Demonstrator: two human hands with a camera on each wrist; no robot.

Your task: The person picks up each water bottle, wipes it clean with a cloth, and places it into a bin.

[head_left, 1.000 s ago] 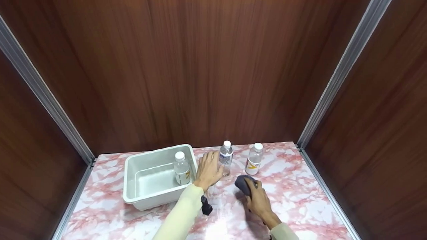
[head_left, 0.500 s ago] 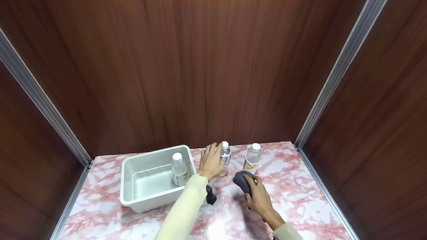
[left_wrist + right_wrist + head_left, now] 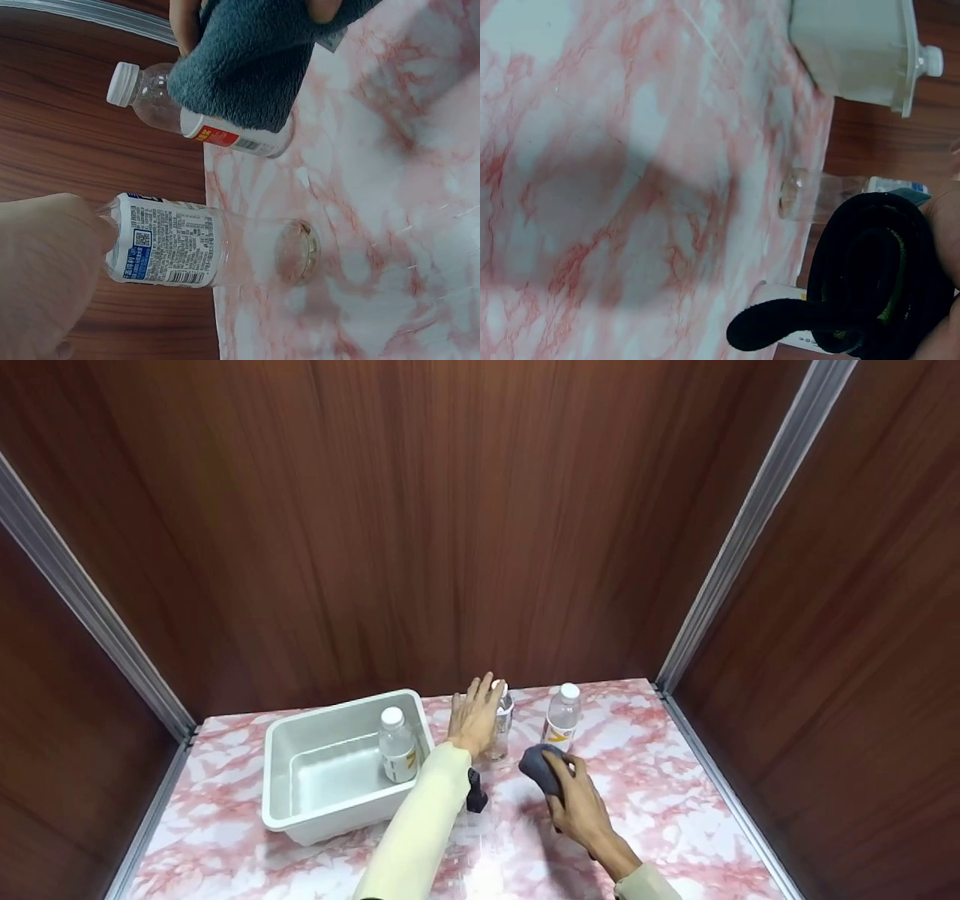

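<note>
My left hand (image 3: 474, 721) is at the upper left side of a clear plastic bottle (image 3: 498, 744), its fingers extended and partly covering the white cap. That bottle stands upright on the table; the left wrist view shows its white and blue label (image 3: 172, 244) beside the hand. My right hand (image 3: 581, 806) grips a folded dark grey-blue cloth (image 3: 538, 769) above the table. The cloth (image 3: 247, 71) hides part of a second capped bottle (image 3: 562, 712) standing behind it. In the right wrist view the rolled cloth (image 3: 877, 277) covers much of the hand.
A light grey plastic bin (image 3: 352, 814) stands on the left with another capped bottle (image 3: 397, 750) upright inside, at its right end. The table (image 3: 660, 780) has a pink and white marbled top. Brown wood-look panels (image 3: 405, 547) enclose the back and sides.
My left hand has moved up along the middle bottle toward its cap, the fingers spreading. The right hand keeps the cloth and has shifted slightly. The whole view has drifted a little.
</note>
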